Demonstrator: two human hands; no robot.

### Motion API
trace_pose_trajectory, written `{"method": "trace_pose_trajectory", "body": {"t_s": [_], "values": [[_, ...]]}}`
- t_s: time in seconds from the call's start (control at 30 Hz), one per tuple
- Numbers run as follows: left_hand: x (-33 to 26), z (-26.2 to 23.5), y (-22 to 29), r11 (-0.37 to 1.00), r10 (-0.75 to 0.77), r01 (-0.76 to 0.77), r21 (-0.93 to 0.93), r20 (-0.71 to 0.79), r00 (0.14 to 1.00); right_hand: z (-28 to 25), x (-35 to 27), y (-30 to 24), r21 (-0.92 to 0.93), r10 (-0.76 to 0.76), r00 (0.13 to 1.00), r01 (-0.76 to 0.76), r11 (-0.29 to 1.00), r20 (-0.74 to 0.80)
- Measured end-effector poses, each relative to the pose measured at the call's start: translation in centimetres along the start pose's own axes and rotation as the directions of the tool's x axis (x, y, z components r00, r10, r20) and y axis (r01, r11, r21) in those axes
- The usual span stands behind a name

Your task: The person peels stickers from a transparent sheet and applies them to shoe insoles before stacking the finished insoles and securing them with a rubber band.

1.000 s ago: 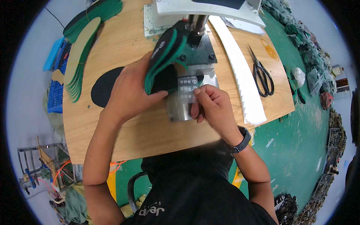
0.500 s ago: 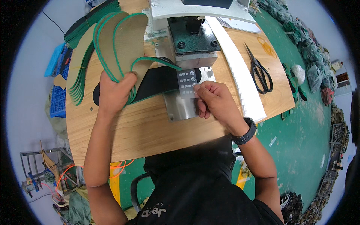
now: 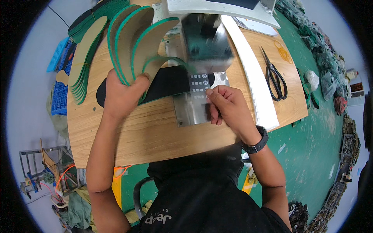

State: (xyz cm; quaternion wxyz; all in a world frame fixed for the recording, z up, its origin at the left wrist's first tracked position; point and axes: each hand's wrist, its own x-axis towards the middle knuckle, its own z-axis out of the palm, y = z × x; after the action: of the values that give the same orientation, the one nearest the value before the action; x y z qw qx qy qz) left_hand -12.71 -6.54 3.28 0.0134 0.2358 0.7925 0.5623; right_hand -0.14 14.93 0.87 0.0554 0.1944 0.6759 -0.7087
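Note:
My left hand (image 3: 125,92) is closed around the lower ends of several fanned insoles (image 3: 134,40), tan underneath with green edges. One of them bends over toward the press. Below them a black insole (image 3: 167,80) lies flat, its right part over a metal plate (image 3: 190,113). My right hand (image 3: 230,101) pinches the lower right edge of a clear sheet with white prints (image 3: 199,86), which lies over the black insole. Just beyond the sheet is the press's metal block (image 3: 208,46), smeared by motion; whether it touches the insole is hidden.
Black-handled scissors (image 3: 275,77) and yellow rubber bands (image 3: 283,52) lie at the right, past a long white strip (image 3: 252,73). Bundled insoles (image 3: 83,62) stand at the left, near a blue crate (image 3: 60,95). The white press frame (image 3: 221,13) spans the far side.
The insoles in my left hand have spread further apart. The press block was sharp before and is now blurred, slightly lower. My right hand still pinches the sheet. The whole view has shifted a little.

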Motion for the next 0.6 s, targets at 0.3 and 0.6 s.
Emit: {"method": "trace_pose_trajectory", "body": {"t_s": [0.3,0.6], "values": [[-0.1,1.1,0.7,0.901,0.039,-0.173,0.398,0.322,0.946,0.4,-0.1,-0.2,-0.001,0.007,1.0,-0.007,1.0,-0.026],[-0.6,1.7,1.1,0.858,0.092,-0.209,0.469,0.261,0.961,0.7,-0.6,0.3,0.022,-0.06,0.997,0.062,0.998,-0.056]]}}
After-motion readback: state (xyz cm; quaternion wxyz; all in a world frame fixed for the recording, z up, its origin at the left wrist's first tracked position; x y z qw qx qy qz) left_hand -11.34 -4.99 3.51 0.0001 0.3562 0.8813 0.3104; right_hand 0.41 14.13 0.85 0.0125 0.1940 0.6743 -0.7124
